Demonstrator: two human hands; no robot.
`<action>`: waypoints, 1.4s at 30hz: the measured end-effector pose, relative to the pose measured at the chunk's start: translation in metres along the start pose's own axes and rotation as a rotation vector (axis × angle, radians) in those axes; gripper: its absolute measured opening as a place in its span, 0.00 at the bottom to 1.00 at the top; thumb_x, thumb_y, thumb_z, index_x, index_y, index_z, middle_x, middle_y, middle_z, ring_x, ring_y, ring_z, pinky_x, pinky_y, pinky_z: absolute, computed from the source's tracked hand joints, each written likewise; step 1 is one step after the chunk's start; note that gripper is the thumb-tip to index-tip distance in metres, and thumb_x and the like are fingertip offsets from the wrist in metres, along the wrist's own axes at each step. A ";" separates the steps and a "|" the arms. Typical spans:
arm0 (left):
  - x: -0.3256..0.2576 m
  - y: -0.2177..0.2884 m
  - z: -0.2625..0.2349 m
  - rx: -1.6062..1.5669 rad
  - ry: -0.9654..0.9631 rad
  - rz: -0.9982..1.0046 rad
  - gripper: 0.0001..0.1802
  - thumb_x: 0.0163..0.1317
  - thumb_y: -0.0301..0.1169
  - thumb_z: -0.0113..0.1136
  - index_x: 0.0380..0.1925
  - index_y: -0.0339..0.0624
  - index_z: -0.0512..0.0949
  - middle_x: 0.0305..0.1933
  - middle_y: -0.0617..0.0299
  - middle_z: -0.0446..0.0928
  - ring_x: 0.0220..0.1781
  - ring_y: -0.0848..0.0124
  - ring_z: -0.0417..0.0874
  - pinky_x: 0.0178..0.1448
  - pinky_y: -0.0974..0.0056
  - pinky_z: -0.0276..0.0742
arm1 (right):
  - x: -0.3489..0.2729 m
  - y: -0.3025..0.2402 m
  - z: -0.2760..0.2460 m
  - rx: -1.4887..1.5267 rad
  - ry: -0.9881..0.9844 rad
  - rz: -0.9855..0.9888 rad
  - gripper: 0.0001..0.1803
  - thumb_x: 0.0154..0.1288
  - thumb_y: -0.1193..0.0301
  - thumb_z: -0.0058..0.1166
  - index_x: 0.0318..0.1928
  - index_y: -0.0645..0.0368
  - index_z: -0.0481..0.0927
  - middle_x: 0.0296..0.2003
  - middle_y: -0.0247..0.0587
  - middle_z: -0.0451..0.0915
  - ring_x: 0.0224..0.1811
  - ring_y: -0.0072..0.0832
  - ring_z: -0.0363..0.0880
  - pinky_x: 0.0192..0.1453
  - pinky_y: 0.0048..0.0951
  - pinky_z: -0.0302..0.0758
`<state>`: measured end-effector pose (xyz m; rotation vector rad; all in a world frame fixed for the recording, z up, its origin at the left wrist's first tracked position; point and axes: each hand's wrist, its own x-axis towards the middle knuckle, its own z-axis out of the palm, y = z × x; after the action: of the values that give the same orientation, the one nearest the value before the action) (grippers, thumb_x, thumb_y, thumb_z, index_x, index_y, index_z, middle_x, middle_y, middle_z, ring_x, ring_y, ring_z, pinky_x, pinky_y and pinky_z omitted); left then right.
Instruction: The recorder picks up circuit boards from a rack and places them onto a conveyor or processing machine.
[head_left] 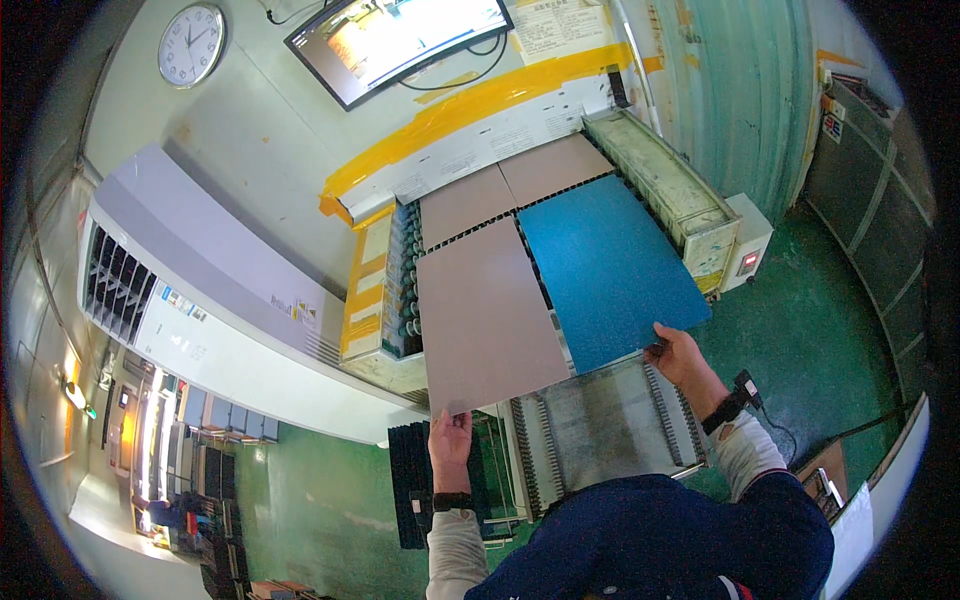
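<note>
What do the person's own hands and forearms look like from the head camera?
The left hand and right hand are bare, without gloves. A black band circles the left wrist; a black strap with a small boxy module and thin dark cable sits on the right. Both forearms wear pale grey fabric sleeves; the right upper sleeve is navy.

A factory workshop: at the centre, a pinkish-brown rectangular board (490,320) and a blue rectangular board (612,270) lie on a pale metal roller machine (665,170) patched with yellow tape (364,298). A glossy green floor (320,490) spreads at lower left; a black-framed flat monitor (400,42) and round silver-rimmed clock (191,45) hang at the top.
</note>
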<state>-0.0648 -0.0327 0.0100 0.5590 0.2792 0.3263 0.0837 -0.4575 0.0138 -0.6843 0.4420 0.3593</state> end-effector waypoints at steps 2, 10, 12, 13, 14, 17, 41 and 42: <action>0.002 0.001 -0.002 0.012 0.020 -0.009 0.14 0.59 0.24 0.53 0.46 0.42 0.70 0.48 0.58 0.74 0.51 0.63 0.74 0.55 0.55 0.73 | 0.000 -0.002 0.002 -0.003 -0.017 0.008 0.09 0.61 0.68 0.53 0.39 0.56 0.71 0.31 0.38 0.74 0.26 0.33 0.73 0.28 0.35 0.75; 0.012 0.002 -0.002 0.028 0.042 -0.004 0.13 0.59 0.25 0.52 0.46 0.43 0.70 0.48 0.59 0.74 0.50 0.63 0.74 0.54 0.55 0.74 | 0.011 -0.002 0.003 0.005 0.003 0.006 0.09 0.61 0.69 0.53 0.40 0.54 0.71 0.31 0.37 0.74 0.25 0.33 0.73 0.28 0.34 0.75; 0.013 0.002 -0.002 0.031 0.053 -0.008 0.13 0.60 0.25 0.52 0.46 0.43 0.70 0.47 0.59 0.74 0.50 0.64 0.75 0.55 0.55 0.73 | 0.015 -0.002 0.002 0.012 -0.001 0.010 0.09 0.60 0.70 0.53 0.40 0.55 0.70 0.30 0.37 0.73 0.25 0.33 0.72 0.28 0.35 0.75; 0.014 0.002 -0.002 0.038 0.045 -0.004 0.13 0.60 0.25 0.52 0.46 0.43 0.70 0.47 0.59 0.74 0.49 0.64 0.75 0.54 0.55 0.74 | 0.018 -0.001 0.001 0.012 -0.002 0.010 0.09 0.60 0.70 0.53 0.40 0.55 0.70 0.30 0.37 0.73 0.25 0.33 0.72 0.28 0.35 0.75; 0.013 0.002 0.000 0.045 0.038 -0.001 0.13 0.60 0.25 0.52 0.46 0.43 0.70 0.47 0.59 0.75 0.49 0.64 0.75 0.54 0.55 0.74 | 0.021 -0.001 0.001 0.012 0.001 0.007 0.10 0.60 0.70 0.54 0.40 0.54 0.70 0.30 0.37 0.73 0.25 0.33 0.72 0.28 0.35 0.74; 0.015 0.001 0.004 0.024 0.037 -0.010 0.13 0.60 0.25 0.51 0.46 0.43 0.70 0.46 0.60 0.75 0.49 0.65 0.75 0.54 0.56 0.74 | 0.019 -0.002 0.004 0.005 -0.010 -0.002 0.10 0.59 0.69 0.54 0.41 0.53 0.70 0.30 0.36 0.72 0.25 0.33 0.72 0.27 0.35 0.74; 0.019 0.003 -0.004 -0.009 -0.060 -0.016 0.12 0.61 0.29 0.53 0.45 0.42 0.71 0.46 0.56 0.74 0.49 0.61 0.75 0.54 0.59 0.75 | 0.043 -0.006 0.012 -0.003 -0.018 0.029 0.10 0.59 0.69 0.55 0.39 0.54 0.71 0.33 0.39 0.74 0.30 0.38 0.75 0.31 0.37 0.75; 0.017 0.002 -0.003 -0.009 -0.060 -0.017 0.12 0.61 0.29 0.53 0.45 0.42 0.71 0.46 0.56 0.74 0.49 0.61 0.75 0.54 0.59 0.75 | 0.041 -0.007 0.013 -0.009 -0.013 0.031 0.10 0.59 0.68 0.55 0.39 0.55 0.71 0.32 0.39 0.74 0.30 0.39 0.76 0.31 0.36 0.76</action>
<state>-0.0510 -0.0233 0.0057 0.5560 0.2247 0.2938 0.1256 -0.4463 0.0059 -0.6843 0.4394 0.3950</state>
